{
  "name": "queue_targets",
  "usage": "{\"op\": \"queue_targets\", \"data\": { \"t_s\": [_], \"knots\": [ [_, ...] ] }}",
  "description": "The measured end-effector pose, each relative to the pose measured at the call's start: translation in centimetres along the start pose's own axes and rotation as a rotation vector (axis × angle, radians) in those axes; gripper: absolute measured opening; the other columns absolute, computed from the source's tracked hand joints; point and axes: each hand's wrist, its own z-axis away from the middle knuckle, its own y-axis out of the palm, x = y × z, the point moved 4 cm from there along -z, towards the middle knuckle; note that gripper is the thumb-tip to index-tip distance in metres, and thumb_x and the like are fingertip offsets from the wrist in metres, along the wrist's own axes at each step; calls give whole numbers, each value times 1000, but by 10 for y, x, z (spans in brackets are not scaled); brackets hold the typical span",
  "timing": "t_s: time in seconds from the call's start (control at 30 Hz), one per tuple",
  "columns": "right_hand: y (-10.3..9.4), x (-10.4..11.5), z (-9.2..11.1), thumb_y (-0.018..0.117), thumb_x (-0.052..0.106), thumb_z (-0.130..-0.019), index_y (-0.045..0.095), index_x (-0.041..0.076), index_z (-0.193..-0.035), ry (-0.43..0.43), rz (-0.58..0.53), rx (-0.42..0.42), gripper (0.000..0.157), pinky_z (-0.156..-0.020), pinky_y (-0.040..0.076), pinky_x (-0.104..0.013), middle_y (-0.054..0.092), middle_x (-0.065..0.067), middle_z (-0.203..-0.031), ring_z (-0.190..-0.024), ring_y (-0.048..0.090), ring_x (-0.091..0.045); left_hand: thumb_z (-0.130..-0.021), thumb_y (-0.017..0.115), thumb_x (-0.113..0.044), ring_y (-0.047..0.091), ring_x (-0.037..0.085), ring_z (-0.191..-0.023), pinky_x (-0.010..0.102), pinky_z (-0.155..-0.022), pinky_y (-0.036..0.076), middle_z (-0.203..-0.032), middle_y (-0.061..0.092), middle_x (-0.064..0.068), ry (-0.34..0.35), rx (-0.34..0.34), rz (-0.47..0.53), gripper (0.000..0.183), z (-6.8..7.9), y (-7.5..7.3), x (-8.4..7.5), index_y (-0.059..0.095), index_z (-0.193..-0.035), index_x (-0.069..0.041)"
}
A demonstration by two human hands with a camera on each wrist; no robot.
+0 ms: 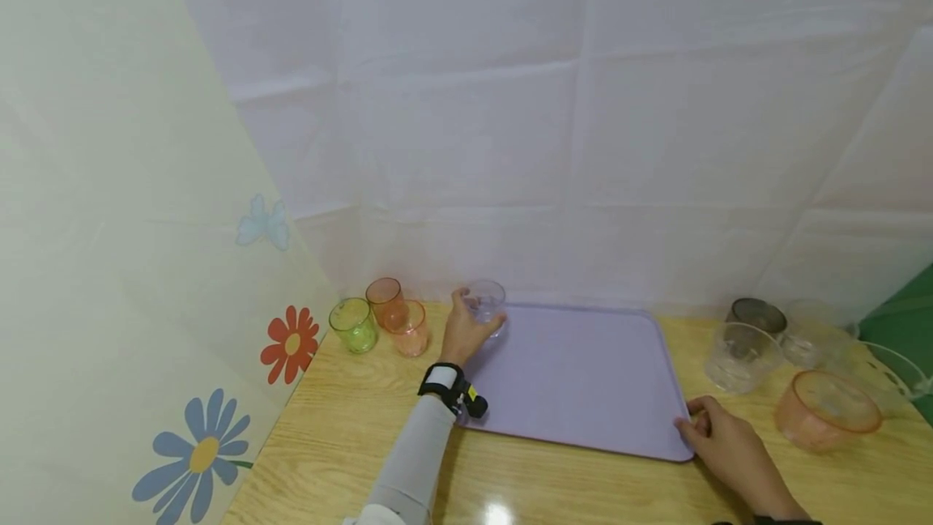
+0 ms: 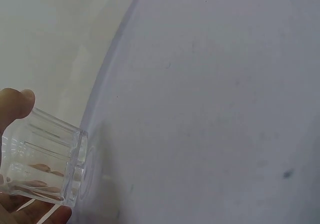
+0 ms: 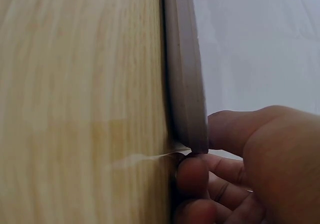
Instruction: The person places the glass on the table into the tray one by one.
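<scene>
The left hand (image 1: 466, 334) holds a clear cup (image 1: 486, 303), the right hand (image 1: 729, 442) a corner of the purple tray (image 1: 576, 379).

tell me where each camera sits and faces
Head: worn there, looking forward and down at the purple tray; left hand and right hand show.
Left wrist: worn there, facing the clear cup; left hand partly shows.
Right wrist: worn there, facing the tray's edge and table; right hand partly shows.
Head and left wrist share the cup.

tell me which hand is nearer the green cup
Left: the left hand, holding a clear cup, is right of the green cup; the right hand is farther right, gripping the tray.
</scene>
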Motion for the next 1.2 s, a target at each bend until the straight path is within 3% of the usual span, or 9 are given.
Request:
{"op": "queue_targets", "data": {
  "t_s": [0.4,0.8,1.2],
  "knots": [
    [1,-1,0,71,22,-100,62,-8,-117,-3,3,0,36,-63,42,-28,58,1,-78,-66,49,-8,-84,88,-43,70,45,-115,55,-101,55,-127,68,35,-13,4,-17,91,-1,4,4,38,-147,-1],
    [1,-2,-2,70,23,-100,61,-9,-116,16,8,13,36,-63,41,-30,57,0,-78,-68,50,-13,-83,90,-42,71,44,-112,54,-99,56,-122,71,33,-4,-12,-34,91,-1,6,4,39,-146,0],
    [1,0,0,69,23,-101,61,-9,-118,14,-6,13,37,-61,40,-28,57,0,-77,-65,49,-9,-82,91,-40,71,40,-111,52,-98,56,-122,72,25,-12,-26,-48,91,-3,8,2,40,-146,0]
  ]
}}
